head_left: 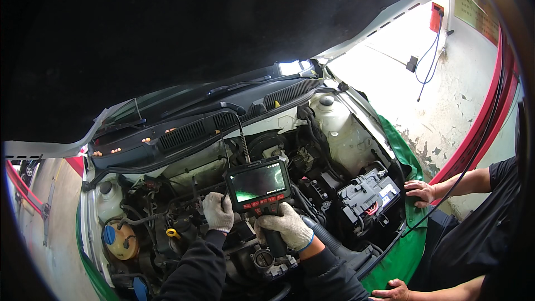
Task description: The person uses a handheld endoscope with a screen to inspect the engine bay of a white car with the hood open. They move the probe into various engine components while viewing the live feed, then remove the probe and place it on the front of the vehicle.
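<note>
Mid-inspection: right hand (288, 227) wraps fingers round borescope (260, 185) grip, screen lit. Left hand (218, 212) closed on probe cable, pinching it, near engine centre. Next: prob. feed cable deeper, slow, watching screen.

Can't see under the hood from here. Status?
Right hand grips inspection scope handle. Left hand on its probe cable. Co-worker's hand rests beside battery.

White knit gloves (217, 212), black sleeves (195, 270)
</note>
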Demonstrator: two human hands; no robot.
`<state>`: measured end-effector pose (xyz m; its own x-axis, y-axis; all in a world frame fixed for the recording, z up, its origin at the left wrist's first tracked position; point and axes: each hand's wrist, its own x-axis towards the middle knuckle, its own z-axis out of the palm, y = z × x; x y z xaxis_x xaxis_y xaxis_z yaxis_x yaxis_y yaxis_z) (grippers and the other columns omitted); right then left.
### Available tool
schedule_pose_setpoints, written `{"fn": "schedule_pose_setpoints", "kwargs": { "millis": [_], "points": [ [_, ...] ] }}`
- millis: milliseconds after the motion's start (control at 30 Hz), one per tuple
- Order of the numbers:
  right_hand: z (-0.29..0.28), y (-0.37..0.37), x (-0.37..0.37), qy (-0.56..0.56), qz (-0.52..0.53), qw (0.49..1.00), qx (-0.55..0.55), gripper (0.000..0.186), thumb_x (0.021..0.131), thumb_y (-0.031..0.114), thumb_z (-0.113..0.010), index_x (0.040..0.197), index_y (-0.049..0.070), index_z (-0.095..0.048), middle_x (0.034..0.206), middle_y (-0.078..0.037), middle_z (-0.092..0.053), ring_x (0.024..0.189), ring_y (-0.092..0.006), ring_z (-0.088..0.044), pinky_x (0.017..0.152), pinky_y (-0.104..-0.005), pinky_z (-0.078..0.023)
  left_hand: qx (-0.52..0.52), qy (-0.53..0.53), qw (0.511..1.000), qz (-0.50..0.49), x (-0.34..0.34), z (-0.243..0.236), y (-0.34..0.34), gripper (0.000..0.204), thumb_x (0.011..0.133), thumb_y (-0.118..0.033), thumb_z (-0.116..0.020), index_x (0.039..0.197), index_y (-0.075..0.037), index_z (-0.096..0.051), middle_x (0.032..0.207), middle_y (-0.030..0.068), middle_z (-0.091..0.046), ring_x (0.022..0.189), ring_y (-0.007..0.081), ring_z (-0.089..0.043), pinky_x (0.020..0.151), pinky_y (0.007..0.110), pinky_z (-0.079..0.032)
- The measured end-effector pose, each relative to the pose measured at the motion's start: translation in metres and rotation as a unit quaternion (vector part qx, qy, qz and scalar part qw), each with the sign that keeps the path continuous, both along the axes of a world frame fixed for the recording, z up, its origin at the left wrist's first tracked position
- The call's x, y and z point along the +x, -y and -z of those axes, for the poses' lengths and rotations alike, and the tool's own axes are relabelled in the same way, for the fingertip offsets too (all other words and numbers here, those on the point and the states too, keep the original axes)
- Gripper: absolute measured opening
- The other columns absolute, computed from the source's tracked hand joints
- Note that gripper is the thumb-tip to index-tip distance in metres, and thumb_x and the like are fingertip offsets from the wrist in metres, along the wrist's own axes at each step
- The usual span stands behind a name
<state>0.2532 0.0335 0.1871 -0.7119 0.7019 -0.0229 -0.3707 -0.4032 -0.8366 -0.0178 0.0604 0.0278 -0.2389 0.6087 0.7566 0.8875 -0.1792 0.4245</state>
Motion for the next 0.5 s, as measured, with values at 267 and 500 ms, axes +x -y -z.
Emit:
{"fn": "schedule_pose_setpoints", "kwargs": {
  "millis": [267, 500],
  "points": [
    [0.0019, -0.0009, 0.0014, 0.003, -0.004, 1.000, 0.007, 0.021, 0.099, 0.011, -0.073, 0.115, -0.003, -0.070, 0.087, -0.011, -0.074, 0.075, -0.0178, -0.071, 0.072, -0.0328, -0.060, 0.001, 0.004, 1.000, 0.011, -0.0013, 0.0009, -0.0002, 0.018, 0.102, -0.017, -0.070, 0.095, -0.008, -0.057, 0.096, 0.0136, -0.061, 0.095, 0.0402, -0.061, 0.087, 0.053, -0.047],
    [0.0017, 0.0004, -0.0003, 0.002, 0.009, 1.000, 0.003, 0.021, 0.097, 0.011, -0.073, 0.114, -0.002, -0.070, 0.086, -0.010, -0.074, 0.075, -0.0174, -0.071, 0.073, -0.0325, -0.060, 0.008, 0.018, 0.999, 0.027, -0.0002, -0.0043, 0.0006, 0.012, 0.096, -0.008, -0.064, 0.107, -0.007, -0.060, 0.103, 0.0162, -0.062, 0.101, 0.0411, -0.063, 0.092, 0.053, -0.050]
  ]
}}
